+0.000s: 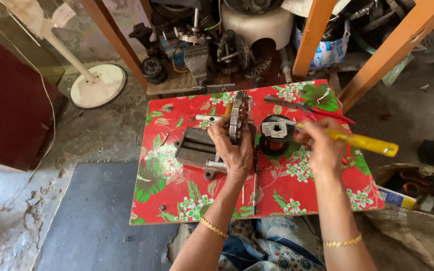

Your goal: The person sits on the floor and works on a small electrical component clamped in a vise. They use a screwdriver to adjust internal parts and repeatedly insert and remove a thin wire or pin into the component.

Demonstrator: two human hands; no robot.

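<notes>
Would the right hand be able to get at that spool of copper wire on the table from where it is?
Probably yes. The right hand is beside the spool of copper wire with nothing between them, but it is gripping a yellow-handled tool, so it isn't free.

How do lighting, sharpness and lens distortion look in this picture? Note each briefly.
Head view: soft, even daylight with faint shadows and no strong glare on the red floral table; left hand and right hand fairly sharp; wide-angle lens bends the orange posts outward; background clutter dim.
</notes>
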